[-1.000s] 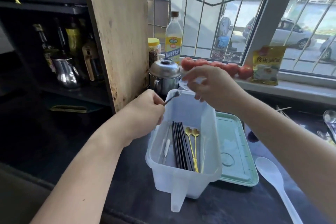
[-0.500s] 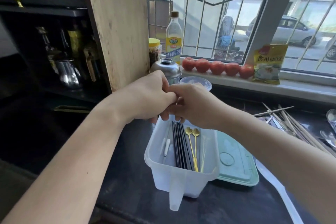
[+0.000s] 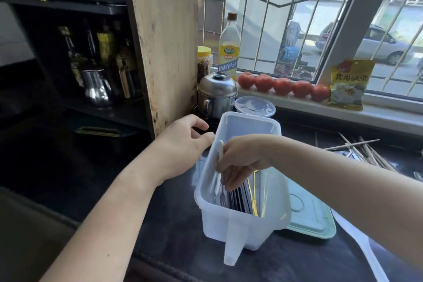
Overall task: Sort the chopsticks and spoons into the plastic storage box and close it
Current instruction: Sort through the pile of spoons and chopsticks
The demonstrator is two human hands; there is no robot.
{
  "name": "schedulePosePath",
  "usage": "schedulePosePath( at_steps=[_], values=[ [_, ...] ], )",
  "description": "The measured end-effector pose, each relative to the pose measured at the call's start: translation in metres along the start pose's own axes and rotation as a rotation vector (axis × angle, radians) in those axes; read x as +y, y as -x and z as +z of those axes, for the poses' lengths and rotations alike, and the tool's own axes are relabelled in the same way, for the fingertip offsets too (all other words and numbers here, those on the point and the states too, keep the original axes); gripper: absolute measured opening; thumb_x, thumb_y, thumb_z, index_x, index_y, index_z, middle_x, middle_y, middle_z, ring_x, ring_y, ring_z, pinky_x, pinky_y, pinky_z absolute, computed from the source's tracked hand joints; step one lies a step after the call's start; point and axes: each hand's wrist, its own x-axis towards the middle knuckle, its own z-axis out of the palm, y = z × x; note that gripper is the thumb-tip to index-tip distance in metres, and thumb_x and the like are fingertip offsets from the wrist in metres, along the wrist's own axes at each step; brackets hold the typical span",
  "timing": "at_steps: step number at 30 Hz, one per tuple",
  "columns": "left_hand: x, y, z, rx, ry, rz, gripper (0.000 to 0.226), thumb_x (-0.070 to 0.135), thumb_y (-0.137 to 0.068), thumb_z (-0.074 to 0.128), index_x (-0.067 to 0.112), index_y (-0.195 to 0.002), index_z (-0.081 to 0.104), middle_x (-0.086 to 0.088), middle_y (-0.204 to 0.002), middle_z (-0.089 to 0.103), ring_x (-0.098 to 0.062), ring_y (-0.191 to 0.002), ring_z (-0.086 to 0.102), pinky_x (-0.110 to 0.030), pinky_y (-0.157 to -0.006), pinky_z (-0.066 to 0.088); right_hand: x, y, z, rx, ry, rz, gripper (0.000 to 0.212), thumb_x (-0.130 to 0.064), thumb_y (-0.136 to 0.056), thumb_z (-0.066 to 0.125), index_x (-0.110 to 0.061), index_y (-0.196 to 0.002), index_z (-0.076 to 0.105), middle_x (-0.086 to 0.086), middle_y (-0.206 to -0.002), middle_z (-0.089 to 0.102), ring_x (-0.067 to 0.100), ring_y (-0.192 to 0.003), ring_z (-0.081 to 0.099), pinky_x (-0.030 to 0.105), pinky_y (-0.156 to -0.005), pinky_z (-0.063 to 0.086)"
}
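The translucent plastic storage box (image 3: 249,119) stands open on the dark counter. Black chopsticks (image 3: 240,198) and gold spoons (image 3: 253,190) lie inside it. My right hand (image 3: 242,160) reaches down into the box's left part and pinches a small metal fork (image 3: 223,199), tines down. A white handle (image 3: 220,151) sticks up beside my fingers. My left hand (image 3: 183,144) rests against the box's left rim with fingers loosely curled, holding nothing. The green lid (image 3: 309,213) lies flat to the right of the box. Wooden chopsticks (image 3: 370,155) and a white spoon (image 3: 366,249) lie on the counter at right.
A steel pot (image 3: 216,96) and a round clear container (image 3: 255,106) stand just behind the box. A wooden board (image 3: 164,41) leans at left. An oil bottle (image 3: 229,48), tomatoes (image 3: 282,86) and a yellow packet (image 3: 349,84) sit on the windowsill.
The fork passed from my left hand to my right above the box. My right hand has since lowered it into the box, and my left hand has dropped to the box's left rim.
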Motion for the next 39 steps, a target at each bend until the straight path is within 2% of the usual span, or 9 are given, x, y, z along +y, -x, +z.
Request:
schedulePosePath(
  at_steps=[5, 11, 17, 21, 25, 29, 33, 36, 39],
  values=[
    [-0.005, -0.001, 0.000, -0.016, -0.003, -0.001, 0.023, 0.044, -0.097, 0.062, 0.034, -0.118, 0.061, 0.009, -0.100, 0.067, -0.014, -0.091, 0.069, -0.033, -0.078, 0.055, 0.003, -0.004, -0.003, 0.030, -0.085, 0.020, 0.027, -0.007, -0.099, 0.059, 0.015, -0.114, 0.060, 0.026, -0.087, 0.074, 0.032, -0.077, 0.076, 0.037, -0.073, 0.064],
    [-0.001, 0.000, 0.002, -0.025, -0.016, -0.004, 0.025, 0.044, -0.099, 0.060, 0.034, -0.122, 0.059, 0.010, -0.101, 0.065, -0.013, -0.088, 0.067, -0.026, -0.069, 0.050, 0.012, -0.015, 0.002, 0.065, 0.034, 0.111, 0.026, -0.013, -0.097, 0.067, 0.012, -0.092, 0.063, 0.016, -0.067, 0.073, 0.025, -0.065, 0.074, 0.034, -0.072, 0.064],
    [-0.001, 0.001, 0.001, 0.006, -0.048, -0.002, 0.025, 0.045, -0.099, 0.059, 0.035, -0.123, 0.059, 0.015, -0.101, 0.063, -0.005, -0.089, 0.062, -0.024, -0.070, 0.046, 0.010, -0.018, 0.004, 0.065, 0.169, 0.141, 0.040, -0.025, -0.101, 0.061, 0.012, -0.088, 0.058, 0.020, -0.072, 0.072, 0.026, -0.056, 0.072, 0.033, -0.062, 0.064],
    [0.000, 0.000, 0.005, 0.000, -0.073, 0.010, 0.023, 0.043, -0.101, 0.058, 0.034, -0.122, 0.060, 0.014, -0.100, 0.063, -0.005, -0.089, 0.061, -0.023, -0.070, 0.046, 0.008, -0.017, -0.013, 0.105, 0.325, 0.091, 0.033, -0.017, -0.104, 0.054, 0.008, -0.088, 0.067, 0.017, -0.079, 0.075, 0.022, -0.061, 0.073, 0.031, -0.062, 0.064],
    [0.000, -0.001, 0.009, -0.013, -0.105, 0.010, 0.017, 0.036, -0.104, 0.055, 0.032, -0.119, 0.061, 0.011, -0.099, 0.064, -0.005, -0.088, 0.060, -0.019, -0.067, 0.044, 0.007, -0.010, -0.021, 0.084, 0.449, 0.040, 0.018, -0.006, -0.102, 0.047, -0.002, -0.095, 0.063, 0.018, -0.083, 0.061, 0.024, -0.062, 0.060, 0.022, -0.050, 0.053],
    [0.003, 0.001, 0.010, 0.001, -0.153, 0.027, 0.016, 0.031, -0.106, 0.050, 0.031, -0.117, 0.062, 0.012, -0.100, 0.063, -0.004, -0.091, 0.059, -0.017, -0.068, 0.044, 0.006, -0.001, -0.028, 0.170, 0.417, -0.082, 0.016, -0.006, -0.099, 0.056, 0.003, -0.097, 0.070, 0.015, -0.080, 0.067, 0.024, -0.064, 0.063, 0.028, -0.058, 0.057],
    [0.017, 0.006, 0.011, 0.038, -0.213, 0.066, 0.019, 0.028, -0.107, 0.047, 0.034, -0.114, 0.063, 0.013, -0.098, 0.063, -0.005, -0.090, 0.060, -0.016, -0.065, 0.044, 0.007, 0.012, -0.034, 0.287, 0.405, -0.229, 0.015, -0.010, -0.096, 0.061, -0.014, -0.088, 0.073, 0.012, -0.084, 0.077, 0.020, -0.064, 0.066, 0.035, -0.070, 0.061],
    [0.035, 0.013, 0.016, 0.058, -0.218, 0.111, 0.023, 0.026, -0.108, 0.045, 0.035, -0.114, 0.065, 0.007, -0.098, 0.069, -0.012, -0.087, 0.065, -0.019, -0.055, 0.045, 0.013, 0.027, -0.038, 0.390, 0.384, -0.335, 0.018, -0.013, -0.095, 0.064, -0.022, -0.084, 0.075, 0.000, -0.073, 0.075, 0.006, -0.053, 0.062, 0.019, -0.053, 0.051],
    [0.065, 0.024, 0.035, 0.042, -0.171, 0.208, 0.027, 0.020, -0.107, 0.044, 0.034, -0.112, 0.067, 0.013, -0.086, 0.066, 0.003, -0.060, 0.058, -0.013, -0.046, 0.036, 0.024, 0.056, -0.043, 0.530, 0.305, -0.435, 0.023, -0.017, -0.095, 0.063, -0.024, -0.073, 0.069, -0.009, -0.063, 0.067, 0.002, -0.047, 0.056, 0.015, -0.047, 0.043]
  ],
)
